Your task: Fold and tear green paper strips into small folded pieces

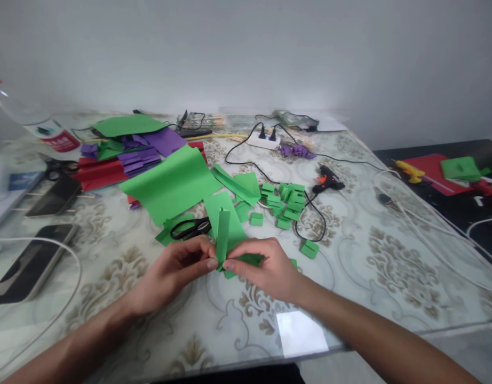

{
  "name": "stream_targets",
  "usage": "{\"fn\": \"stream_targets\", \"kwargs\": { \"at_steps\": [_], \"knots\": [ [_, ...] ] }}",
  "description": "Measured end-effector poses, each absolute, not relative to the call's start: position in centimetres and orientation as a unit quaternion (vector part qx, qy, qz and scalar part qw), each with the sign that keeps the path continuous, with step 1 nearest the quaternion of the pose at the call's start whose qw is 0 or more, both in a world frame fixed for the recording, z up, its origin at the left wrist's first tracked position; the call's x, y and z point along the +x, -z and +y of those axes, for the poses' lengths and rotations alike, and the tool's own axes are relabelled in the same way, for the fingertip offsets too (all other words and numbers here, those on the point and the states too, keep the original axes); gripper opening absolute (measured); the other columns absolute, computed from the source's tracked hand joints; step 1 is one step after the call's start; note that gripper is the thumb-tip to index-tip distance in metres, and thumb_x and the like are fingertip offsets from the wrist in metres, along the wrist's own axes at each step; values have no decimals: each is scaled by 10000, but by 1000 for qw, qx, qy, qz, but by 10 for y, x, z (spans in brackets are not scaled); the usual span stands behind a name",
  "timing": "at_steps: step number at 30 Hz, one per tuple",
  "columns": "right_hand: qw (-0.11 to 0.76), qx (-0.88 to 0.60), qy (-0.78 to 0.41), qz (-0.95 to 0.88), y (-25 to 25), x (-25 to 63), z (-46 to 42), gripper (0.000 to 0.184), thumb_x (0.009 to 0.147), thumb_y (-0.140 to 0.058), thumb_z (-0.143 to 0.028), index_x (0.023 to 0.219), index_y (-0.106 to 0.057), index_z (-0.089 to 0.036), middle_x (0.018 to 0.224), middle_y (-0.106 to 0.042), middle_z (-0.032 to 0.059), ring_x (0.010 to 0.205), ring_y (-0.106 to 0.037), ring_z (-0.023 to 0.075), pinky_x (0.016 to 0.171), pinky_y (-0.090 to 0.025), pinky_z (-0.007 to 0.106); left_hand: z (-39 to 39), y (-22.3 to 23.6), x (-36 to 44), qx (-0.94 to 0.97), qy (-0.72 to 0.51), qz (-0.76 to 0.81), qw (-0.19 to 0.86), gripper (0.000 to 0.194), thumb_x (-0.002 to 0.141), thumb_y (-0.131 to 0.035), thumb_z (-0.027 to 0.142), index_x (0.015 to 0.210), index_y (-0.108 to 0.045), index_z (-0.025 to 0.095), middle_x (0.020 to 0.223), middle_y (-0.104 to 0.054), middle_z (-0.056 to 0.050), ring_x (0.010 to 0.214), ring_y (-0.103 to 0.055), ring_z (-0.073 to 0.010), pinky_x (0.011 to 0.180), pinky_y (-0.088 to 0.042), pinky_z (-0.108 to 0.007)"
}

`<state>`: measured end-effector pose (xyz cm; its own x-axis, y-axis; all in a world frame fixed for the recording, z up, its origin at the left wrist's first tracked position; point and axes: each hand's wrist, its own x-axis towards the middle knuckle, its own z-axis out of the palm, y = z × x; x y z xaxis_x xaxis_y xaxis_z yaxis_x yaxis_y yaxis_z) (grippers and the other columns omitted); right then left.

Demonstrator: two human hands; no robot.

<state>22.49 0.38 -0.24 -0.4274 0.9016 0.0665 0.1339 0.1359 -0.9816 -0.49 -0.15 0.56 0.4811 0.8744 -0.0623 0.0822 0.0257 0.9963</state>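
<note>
Between my two hands, a narrow folded green paper strip (pixel 222 234) stands nearly upright. My left hand (pixel 182 266) pinches its lower end from the left, thumb and forefinger together. From the right, my right hand (pixel 266 264) pinches the same end, its fingertips almost touching the left ones. Just behind lies a flat green paper piece (pixel 233 229). Black-handled scissors (pixel 190 228) rest beyond my left hand, their blades hidden under green paper. Several small folded green pieces (pixel 290 200) are heaped beyond my right hand, with a large green sheet (pixel 174 184) to the left.
A black glue gun (pixel 328 180) lies at the right, its cable looping near the green heap. A white power strip (pixel 264 140) sits farther back. On the left are a phone (pixel 32 261), another dark phone-like slab (pixel 56 196), a second pair of scissors (pixel 56 166) and a bottle (pixel 49 125).
</note>
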Motion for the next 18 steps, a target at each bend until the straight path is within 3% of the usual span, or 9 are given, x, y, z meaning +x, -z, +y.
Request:
{"fn": "stream_targets", "kwargs": {
  "at_steps": [10,12,15,18],
  "knots": [
    [360,-390,-518,-671,1,226,5,179,886,-799,-387,883,-804,-208,845,-803,37,784,-729,199,754,-540,310,-3,-2,-7,619,-335,390,594,195,977,-720,340,877,-700,174,830,-611,-11,790,-537,-145,715,-433,-248],
    [360,-393,-484,-694,1,226,2,209,843,-840,-386,928,-763,-212,885,-799,37,811,-734,205,799,-551,321,-4,-3,-7,626,-348,405,569,195,969,-729,340,870,-701,175,799,-590,-1,761,-523,-140,691,-422,-245],
    [374,-406,-411,-726,7,226,-4,394,764,-903,-377,1046,-670,-228,972,-790,43,841,-743,214,813,-571,328,-5,-2,-6,629,-365,425,539,200,958,-740,344,861,-701,174,772,-570,4,736,-511,-138,670,-415,-245],
    [424,-397,-343,-738,18,224,-9,354,862,-830,-314,1124,-603,-239,1023,-788,52,921,-769,215,837,-597,323,-6,1,-6,633,-371,428,527,188,951,-746,335,861,-705,175,766,-563,6,730,-509,-136,663,-415,-243]
  ]
}}
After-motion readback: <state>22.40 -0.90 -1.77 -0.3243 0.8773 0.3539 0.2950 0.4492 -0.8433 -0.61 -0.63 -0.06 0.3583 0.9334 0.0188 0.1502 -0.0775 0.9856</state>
